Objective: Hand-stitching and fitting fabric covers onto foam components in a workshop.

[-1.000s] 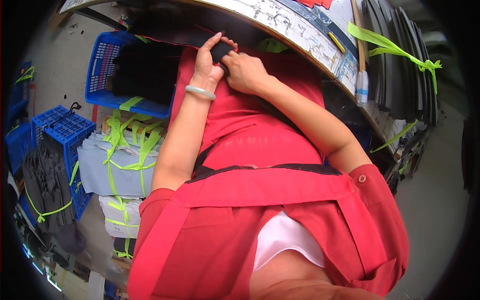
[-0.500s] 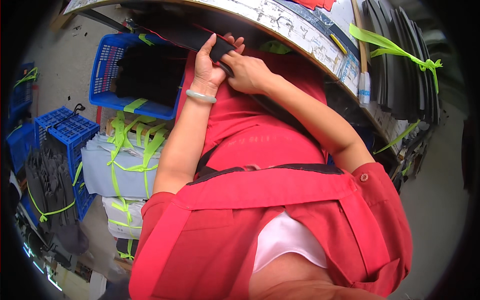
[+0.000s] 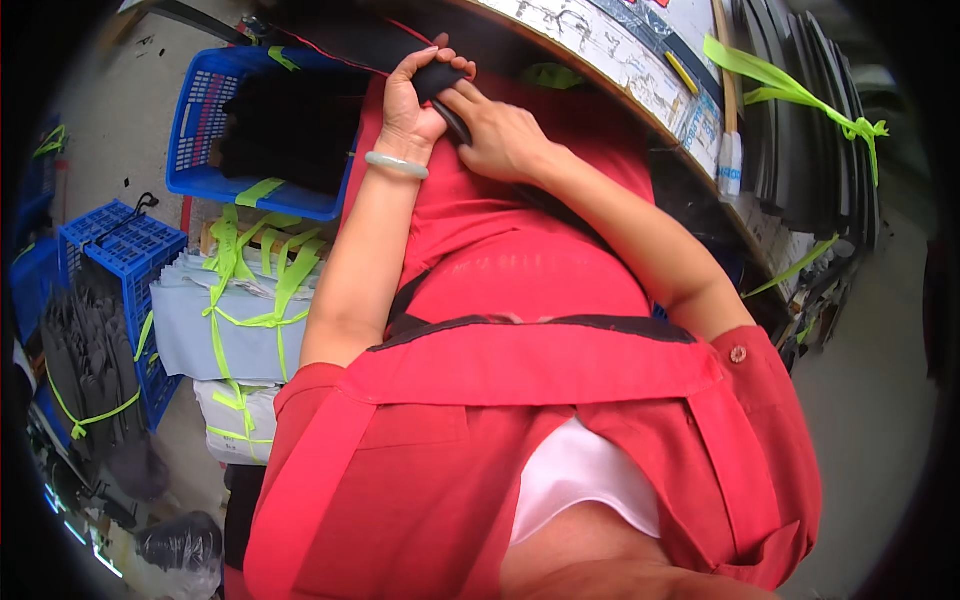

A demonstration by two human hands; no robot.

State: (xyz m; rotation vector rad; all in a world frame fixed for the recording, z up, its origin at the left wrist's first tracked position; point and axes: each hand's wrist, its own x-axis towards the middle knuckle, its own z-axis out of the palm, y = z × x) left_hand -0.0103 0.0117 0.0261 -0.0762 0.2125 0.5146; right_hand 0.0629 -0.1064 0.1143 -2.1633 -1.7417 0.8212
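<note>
A long black cloth strip [image 3: 352,42] with a red edge runs from the upper left into my hands, over the lap of the red apron. My left hand [image 3: 412,105], with a pale bangle at the wrist, is closed round the strip's near end, its fingers curled over the cloth. Against that same end press the bent fingers of my right hand [image 3: 505,138]. A dark, smooth, rounded piece [image 3: 453,122] shows between the two hands; its kind cannot be made out. Part of the cloth is hidden under the fingers.
A blue crate [image 3: 200,130] of black cloth pieces stands at left. Nearer lie tied grey-blue sheets [image 3: 190,315], another blue crate [image 3: 155,270] and a dark tied bundle [image 3: 85,370]. A worktable edge [image 3: 600,85] crosses ahead; dark sheets [image 3: 800,130] hang at right.
The fingers of my left hand have curled over the end of the cloth strip. Both hands sit slightly further left. The view has shifted a little, showing a dark plastic-wrapped bundle at lower left.
</note>
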